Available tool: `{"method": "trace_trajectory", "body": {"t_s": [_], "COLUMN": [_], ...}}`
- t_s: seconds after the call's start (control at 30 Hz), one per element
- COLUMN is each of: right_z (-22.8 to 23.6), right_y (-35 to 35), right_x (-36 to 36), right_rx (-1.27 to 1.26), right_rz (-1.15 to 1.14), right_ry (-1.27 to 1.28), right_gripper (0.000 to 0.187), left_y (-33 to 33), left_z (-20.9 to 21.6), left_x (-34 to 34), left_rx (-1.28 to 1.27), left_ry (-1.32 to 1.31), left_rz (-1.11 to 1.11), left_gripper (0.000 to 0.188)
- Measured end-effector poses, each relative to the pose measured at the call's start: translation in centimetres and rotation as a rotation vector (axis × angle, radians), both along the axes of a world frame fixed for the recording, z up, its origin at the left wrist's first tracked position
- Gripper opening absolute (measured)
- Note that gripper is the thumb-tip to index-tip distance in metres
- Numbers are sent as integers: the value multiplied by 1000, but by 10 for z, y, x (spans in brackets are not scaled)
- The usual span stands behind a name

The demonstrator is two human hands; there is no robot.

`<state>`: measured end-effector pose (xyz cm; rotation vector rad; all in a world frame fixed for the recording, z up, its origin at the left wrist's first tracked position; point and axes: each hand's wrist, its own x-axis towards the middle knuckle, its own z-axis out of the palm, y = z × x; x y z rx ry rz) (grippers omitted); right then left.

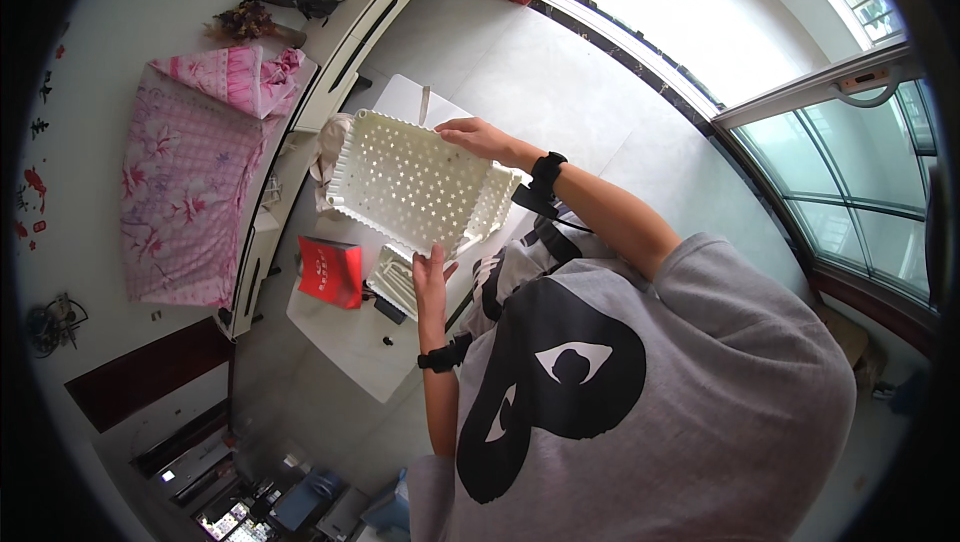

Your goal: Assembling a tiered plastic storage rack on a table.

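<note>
Basket [405, 174] held up, not set down; what else remains, I can't tell.
On my feed, a red packet [332, 275] lies near the table's [340, 347] left corner, basket over the far end, left hand [431, 274] and right hand [482, 141] grasping its opposite sides.

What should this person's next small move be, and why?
Probably to settle the cream star-holed basket gently on the white table, clear of the red packet: the left hand and right hand hold opposite edges, and the packet lies close by. Whether the basket already touches the table is hard to tell.
</note>
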<state>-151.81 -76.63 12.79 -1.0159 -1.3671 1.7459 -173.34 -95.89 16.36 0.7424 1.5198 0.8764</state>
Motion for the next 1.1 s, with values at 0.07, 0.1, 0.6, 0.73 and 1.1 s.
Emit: {"method": "trace_trajectory", "body": {"t_s": [0.07,0.1,0.6,0.73,1.1], "right_z": [1,0,-20,-30,7], "right_y": [-2,-2,-14,-6,-21], "right_x": [-1,-2,1,-4,11], "right_rx": [-31,-59,-120,-84,-1], "right_rz": [3,1,-5,105,30], "right_ry": [10,19,-270,-295,-826], "right_gripper": [44,44,87,91,96], "left_y": [-2,-3,-6,-15,-4], "left_z": [-5,-6,-20,-44,-22], "left_x": [-3,-4,-10,-30,-15], "left_rx": [20,16,32,-12,-195], "left_ry": [-21,-21,-347,-301,-287], "left_rz": [-22,-21,90,16,-257], "left_gripper": [38,38,31,49,72]}}
